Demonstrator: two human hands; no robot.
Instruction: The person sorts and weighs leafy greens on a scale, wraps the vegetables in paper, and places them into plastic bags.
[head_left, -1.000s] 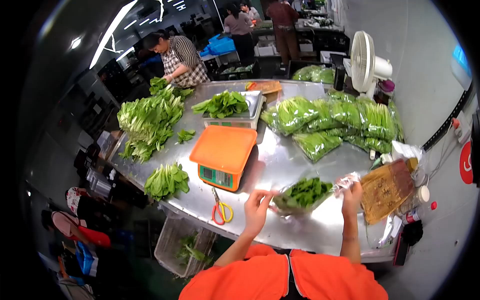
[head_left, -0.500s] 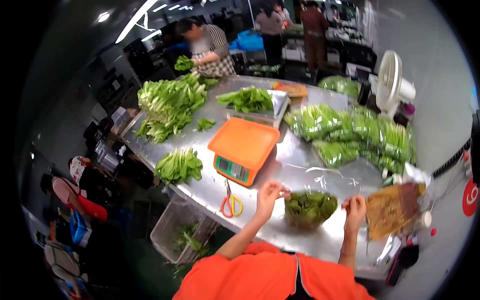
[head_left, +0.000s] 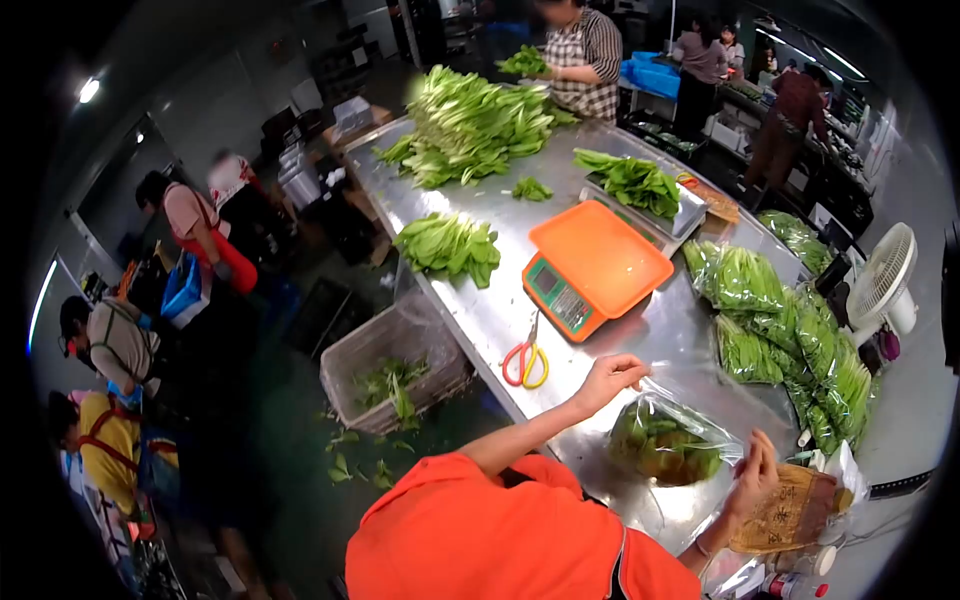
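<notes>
My left hand (head_left: 610,384) pinches one upper corner of a clear plastic bag (head_left: 698,408). On the opposite side, my right hand (head_left: 756,482) grips the bag's other edge, so the film stretches between them. Dark leafy greens (head_left: 660,445) lie inside the bag on the metal table (head_left: 500,215). Left of my left hand rest scissors (head_left: 526,364) with one red and one yellow handle. Beyond them stands a scale with an orange tray (head_left: 603,258). A brown, worn-looking pad (head_left: 785,508) is beside my right hand.
Loose greens (head_left: 450,247) and a big leafy pile (head_left: 470,125) are on the table's far left. Greens also top a second scale (head_left: 690,215). Filled bags (head_left: 750,280) and a fan (head_left: 882,280) line the right. A crate (head_left: 400,365) sits on the floor. Another person (head_left: 585,60) handles greens opposite.
My view has swung left and down, shifting the scene rightward. My hands still hold the bag's edges, and its clear film now shows stretched between them above the greens.
</notes>
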